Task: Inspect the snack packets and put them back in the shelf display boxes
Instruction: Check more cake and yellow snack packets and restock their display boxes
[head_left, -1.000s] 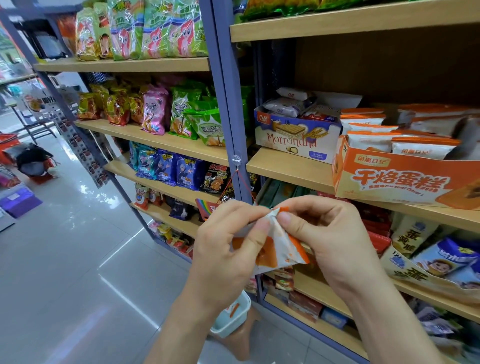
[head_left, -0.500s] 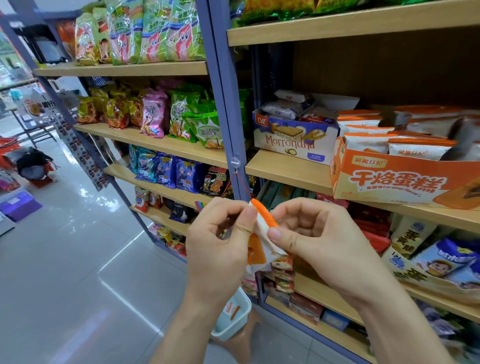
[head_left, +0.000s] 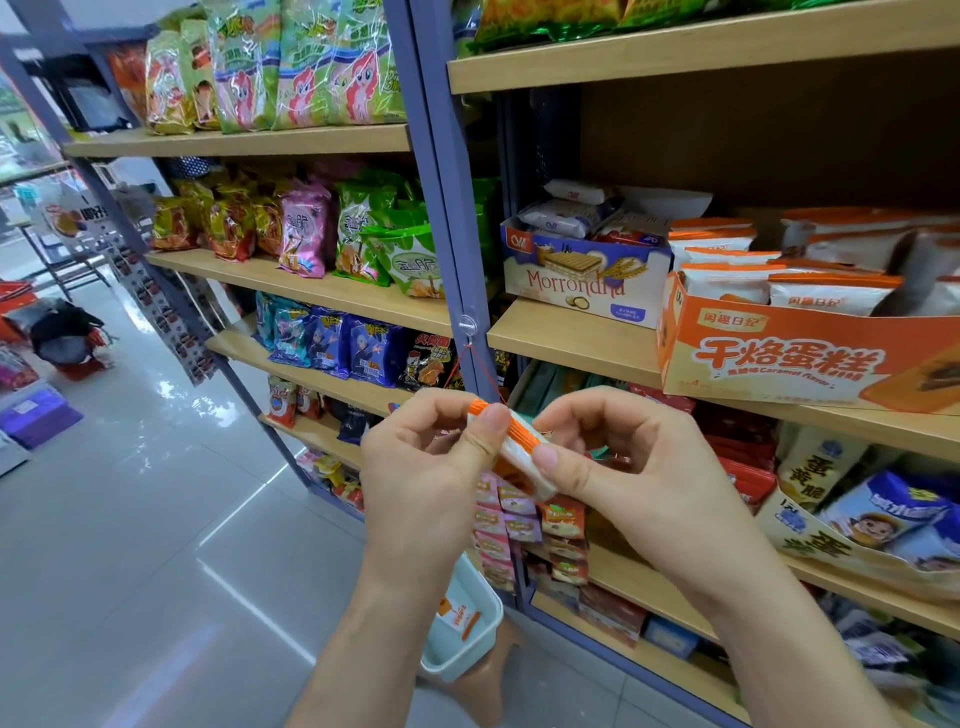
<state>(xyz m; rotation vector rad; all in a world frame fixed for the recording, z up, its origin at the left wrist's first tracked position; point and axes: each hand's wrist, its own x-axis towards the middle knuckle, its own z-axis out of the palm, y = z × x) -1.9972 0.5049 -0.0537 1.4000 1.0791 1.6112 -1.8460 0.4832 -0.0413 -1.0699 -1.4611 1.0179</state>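
Note:
A small white snack packet with an orange edge (head_left: 519, 441) is held edge-on in front of the shelves. My left hand (head_left: 431, 478) pinches its upper end with thumb and fingers. My right hand (head_left: 623, 467) pinches its lower end. To the upper right, on the middle shelf, stands the orange display box (head_left: 789, 358) holding several matching white-and-orange packets (head_left: 727, 280). Another such packet (head_left: 460, 616) lies in a pale blue tub (head_left: 467, 654) below my hands.
A white Morrondna wafer box (head_left: 582, 283) stands left of the orange box. A blue shelf post (head_left: 441, 197) divides the racks. Bagged snacks (head_left: 306, 234) fill the left shelves. Grey tiled floor (head_left: 145, 493) stretches to the left.
Both hands have turned the packet from showing its flat face to edge-on, and lifted it slightly. The camera view shifted a little.

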